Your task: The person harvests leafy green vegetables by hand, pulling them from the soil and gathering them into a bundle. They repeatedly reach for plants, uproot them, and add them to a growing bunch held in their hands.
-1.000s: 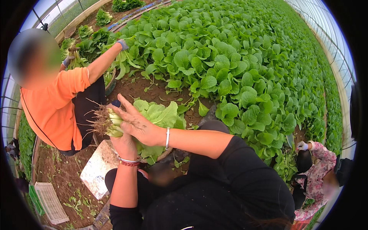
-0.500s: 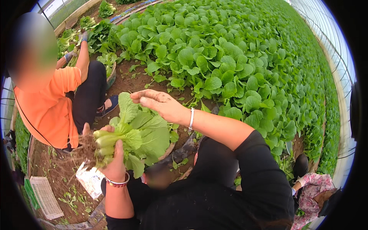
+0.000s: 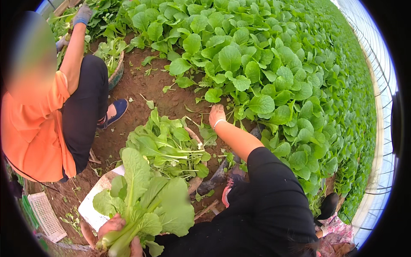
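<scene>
My left hand (image 3: 115,229) sits at the bottom left, closed around the stems of a bunch of leafy greens (image 3: 150,201) whose broad leaves fan up and to the right. My right hand (image 3: 216,115) is stretched forward on the bare soil, at the base of the growing green plants (image 3: 257,68); its fingers are partly hidden by leaves, and whether it grips anything cannot be made out. A white bracelet is on that wrist. Between the two hands lies a basket (image 3: 195,182) heaped with cut greens (image 3: 169,145).
A person in an orange top (image 3: 36,124) and dark trousers crouches at the left, a gloved hand (image 3: 82,15) reaching into plants beside another basket of greens (image 3: 112,64). A white crate (image 3: 45,216) lies at lower left. Another person in flowered clothes (image 3: 338,233) is at lower right.
My right hand left the bunch and reached forward to the soil by the plants. My left hand lowered the bunch toward the bottom left. The view tilted down and the basket came into sight.
</scene>
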Action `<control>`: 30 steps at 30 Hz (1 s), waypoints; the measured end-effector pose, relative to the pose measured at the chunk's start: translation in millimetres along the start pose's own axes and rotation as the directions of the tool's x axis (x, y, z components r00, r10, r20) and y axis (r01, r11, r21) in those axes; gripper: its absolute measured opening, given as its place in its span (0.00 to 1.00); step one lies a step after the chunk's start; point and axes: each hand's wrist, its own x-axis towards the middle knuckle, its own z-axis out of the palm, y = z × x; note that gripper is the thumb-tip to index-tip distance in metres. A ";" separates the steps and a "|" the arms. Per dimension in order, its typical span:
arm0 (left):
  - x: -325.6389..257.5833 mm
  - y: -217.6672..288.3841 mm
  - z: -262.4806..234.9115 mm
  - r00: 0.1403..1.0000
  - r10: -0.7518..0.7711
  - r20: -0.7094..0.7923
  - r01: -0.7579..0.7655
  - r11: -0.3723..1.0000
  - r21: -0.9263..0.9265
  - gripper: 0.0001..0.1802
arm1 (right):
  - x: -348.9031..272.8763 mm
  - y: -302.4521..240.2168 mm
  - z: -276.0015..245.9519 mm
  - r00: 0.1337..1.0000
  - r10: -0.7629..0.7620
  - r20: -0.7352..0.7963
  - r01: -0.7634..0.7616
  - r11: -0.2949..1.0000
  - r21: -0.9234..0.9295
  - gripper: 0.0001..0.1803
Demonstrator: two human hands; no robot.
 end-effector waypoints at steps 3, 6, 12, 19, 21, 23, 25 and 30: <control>11.9 1.2 14.1 0.999 -0.013 -0.052 0.000 0.968 -0.249 0.32 | 21.6 14.5 23.5 0.979 0.162 0.127 -0.172 0.982 0.077 0.35; 20.3 6.8 23.9 0.992 -0.034 -0.118 -0.028 0.876 -0.482 0.45 | 42.9 31.3 45.1 0.953 0.216 0.214 -0.187 0.971 -0.147 0.39; 31.4 22.2 14.5 0.991 -0.104 0.080 0.125 0.936 -0.329 0.52 | 49.9 59.0 53.3 0.931 0.099 0.353 -0.028 0.979 -0.201 0.23; 38.5 14.8 35.7 0.992 -0.107 0.062 0.121 0.742 -0.659 0.43 | 80.6 78.6 94.6 0.916 0.227 0.332 -0.143 0.955 -0.259 0.24; 54.3 7.4 27.7 0.984 -0.093 0.151 0.176 0.633 -0.754 0.48 | 89.7 107.8 158.3 0.952 0.186 0.244 -0.110 0.949 -0.294 0.25; 58.8 22.4 23.7 0.963 -0.152 0.221 0.268 0.539 -0.798 0.52 | 59.0 80.6 115.9 0.953 -0.084 0.292 0.201 0.893 -0.402 0.25; 61.3 31.2 27.7 0.997 -0.069 0.042 0.080 0.770 -0.633 0.51 | 66.5 57.7 106.8 0.968 -0.091 0.236 0.122 0.985 -0.120 0.25; 48.1 31.6 41.5 0.997 -0.054 0.057 0.079 0.646 -0.759 0.51 | 66.5 40.0 79.9 0.971 -0.139 0.192 0.128 0.989 0.072 0.25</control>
